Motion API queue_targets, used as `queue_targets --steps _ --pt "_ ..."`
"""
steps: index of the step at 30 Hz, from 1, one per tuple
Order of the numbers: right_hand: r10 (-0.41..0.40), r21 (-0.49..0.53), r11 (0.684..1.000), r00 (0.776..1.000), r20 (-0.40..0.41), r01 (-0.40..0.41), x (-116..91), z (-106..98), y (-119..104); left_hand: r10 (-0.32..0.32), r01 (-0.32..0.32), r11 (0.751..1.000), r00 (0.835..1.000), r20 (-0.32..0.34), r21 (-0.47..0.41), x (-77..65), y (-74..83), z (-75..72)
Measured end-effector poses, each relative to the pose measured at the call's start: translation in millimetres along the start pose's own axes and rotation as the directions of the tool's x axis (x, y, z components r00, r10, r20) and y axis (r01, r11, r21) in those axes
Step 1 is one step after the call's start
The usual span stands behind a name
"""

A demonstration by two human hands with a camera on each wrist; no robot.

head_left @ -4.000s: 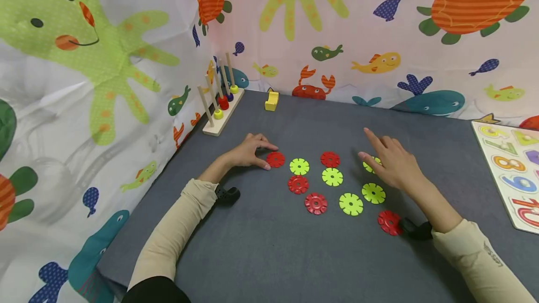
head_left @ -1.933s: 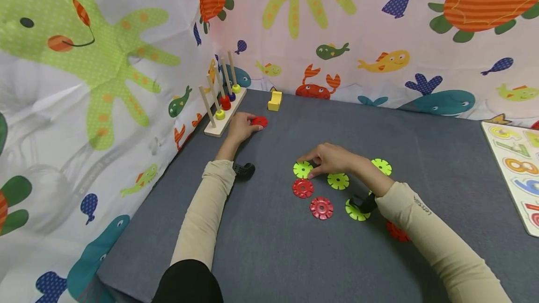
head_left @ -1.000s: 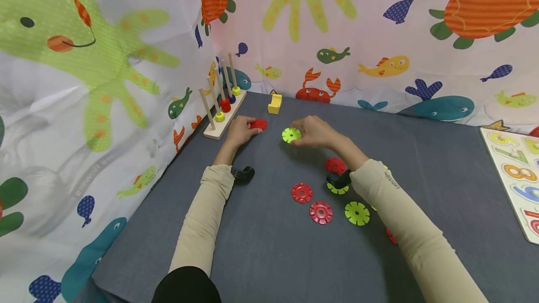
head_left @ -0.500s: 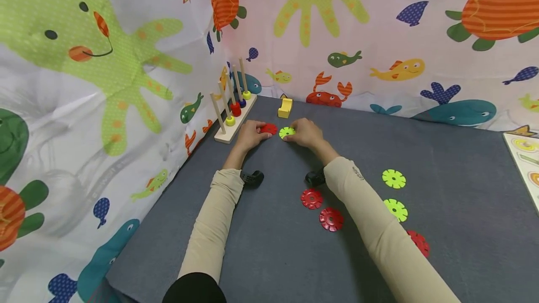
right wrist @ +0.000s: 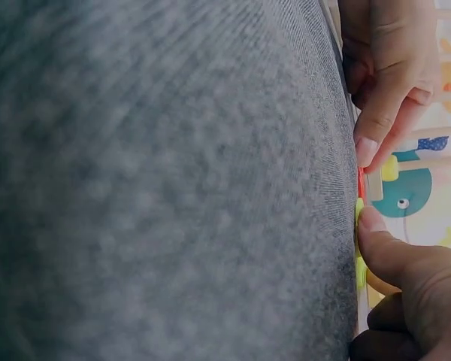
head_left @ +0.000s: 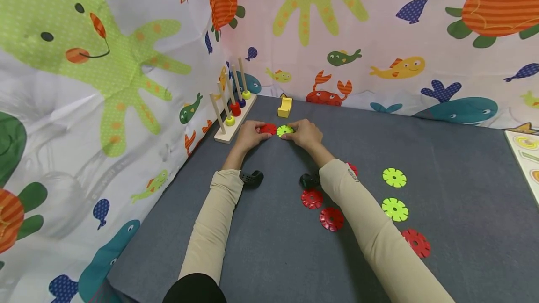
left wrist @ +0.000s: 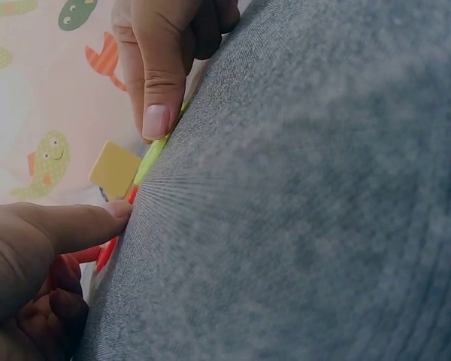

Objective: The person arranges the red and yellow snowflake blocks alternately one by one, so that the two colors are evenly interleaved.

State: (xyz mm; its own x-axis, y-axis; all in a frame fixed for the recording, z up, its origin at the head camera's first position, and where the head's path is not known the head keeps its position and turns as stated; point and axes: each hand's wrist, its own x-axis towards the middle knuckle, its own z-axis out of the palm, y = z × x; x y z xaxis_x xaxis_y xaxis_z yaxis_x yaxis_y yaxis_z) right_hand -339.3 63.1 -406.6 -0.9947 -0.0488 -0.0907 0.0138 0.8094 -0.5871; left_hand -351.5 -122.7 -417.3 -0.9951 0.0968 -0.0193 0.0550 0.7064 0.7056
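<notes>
At the back left of the table, my left hand (head_left: 249,135) holds a red notched disc (head_left: 268,128) by its edges between thumb and fingers. My right hand (head_left: 308,134) pinches a yellow-green notched disc (head_left: 284,131) just to the right of it. The two discs lie edge to edge at the tabletop; whether their slots interlock cannot be made out. In the left wrist view, both thumbs press close to the line where red disc (left wrist: 105,254) and green disc (left wrist: 147,159) meet. The right wrist view shows the discs only as thin edges.
A wooden peg stand (head_left: 236,118) with coloured beads stands behind my left hand, and a yellow block (head_left: 285,107) lies beyond the discs. Loose red discs (head_left: 331,219) and green discs (head_left: 394,177) are scattered around my right forearm. A number board (head_left: 524,153) sits at the right edge.
My left hand has carried the red disc to the back left. My right hand has picked up a green disc from the group and brought it against the red one.
</notes>
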Motion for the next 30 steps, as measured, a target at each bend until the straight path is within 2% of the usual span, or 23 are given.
queue_targets --steps 9,12,16,19,21,23,25,30 --pt "0.003 -0.007 1.000 1.000 0.014 -0.003 2 0 3 0.013 -0.013 0.999 1.000 -0.010 -0.032 -2.1 1.6 0.3" --pt "-0.004 0.022 1.000 0.999 0.032 0.003 1 -2 5 0.013 -0.013 0.997 1.000 -0.011 -0.075 -2.6 0.2 1.0" --pt "-0.026 0.063 0.998 0.999 0.045 0.023 -3 -12 9 0.053 -0.055 0.993 0.998 -0.019 -0.108 -2.9 1.2 2.1" --pt "-0.050 0.091 0.995 0.998 0.033 0.047 -7 -27 14 0.164 -0.165 0.985 0.986 -0.036 -0.045 1.0 6.9 6.3" --pt "-0.066 0.122 0.991 0.998 0.025 0.062 -9 -36 18 0.235 -0.234 0.972 0.971 -0.030 0.027 4.0 11.9 10.5" --pt "-0.081 0.147 0.986 0.996 0.022 0.077 -12 -44 23 0.281 -0.278 0.955 0.960 -0.011 0.102 6.8 17.8 15.7" --pt "-0.094 0.170 0.982 0.995 0.028 0.087 -19 -54 29 0.286 -0.284 0.945 0.958 0.012 0.164 8.3 22.9 21.2" --pt "-0.157 0.130 0.980 0.987 0.040 0.151 -42 -85 55 0.226 -0.225 0.943 0.974 0.022 0.244 7.3 29.3 27.0"
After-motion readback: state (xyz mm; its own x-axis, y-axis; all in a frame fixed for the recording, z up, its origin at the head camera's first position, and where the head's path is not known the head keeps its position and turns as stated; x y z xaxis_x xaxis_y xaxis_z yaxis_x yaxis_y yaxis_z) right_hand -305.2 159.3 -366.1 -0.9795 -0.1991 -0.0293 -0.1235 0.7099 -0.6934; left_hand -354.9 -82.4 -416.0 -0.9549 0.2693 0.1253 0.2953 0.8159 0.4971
